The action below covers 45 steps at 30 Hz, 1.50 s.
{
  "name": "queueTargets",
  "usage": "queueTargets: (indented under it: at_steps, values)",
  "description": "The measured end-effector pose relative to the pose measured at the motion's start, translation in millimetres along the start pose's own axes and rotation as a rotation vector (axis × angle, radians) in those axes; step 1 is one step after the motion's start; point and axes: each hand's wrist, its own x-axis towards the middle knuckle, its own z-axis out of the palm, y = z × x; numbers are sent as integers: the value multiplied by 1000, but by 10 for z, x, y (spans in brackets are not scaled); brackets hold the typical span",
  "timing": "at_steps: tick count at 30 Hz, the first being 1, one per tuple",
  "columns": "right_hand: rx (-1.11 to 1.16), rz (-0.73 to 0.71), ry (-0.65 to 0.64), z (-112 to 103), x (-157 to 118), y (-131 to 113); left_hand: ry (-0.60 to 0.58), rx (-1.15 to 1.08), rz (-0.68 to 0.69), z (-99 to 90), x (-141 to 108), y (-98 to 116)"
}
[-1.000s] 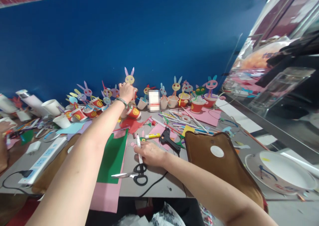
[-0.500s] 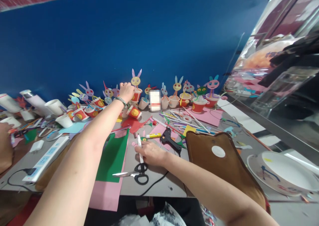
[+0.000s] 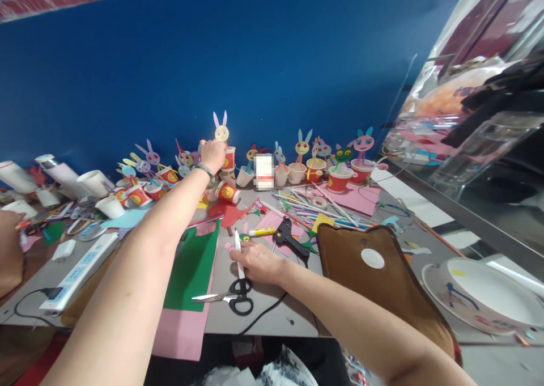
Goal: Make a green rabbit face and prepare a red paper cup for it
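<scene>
The paper rabbit is now more to the left than a moment ago, and it stands just above the fingers of your left hand, which are closed at its lower edge. This suggests that you move the rabbit with a pinch, although the fingertips are partly hidden. The red cup is also a little more to the left, just beside this hand, on its right. Your right hand does not change: it rests on the table with its fingers on the white marker, which lies against the scissors, nearer to you than this hand.
</scene>
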Motion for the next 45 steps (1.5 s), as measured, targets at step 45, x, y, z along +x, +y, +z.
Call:
queueTargets:
  at_steps: [45]
  values:
    - [7,-27,30,56,-2,31,-142,-74,-78,190,29,-136]
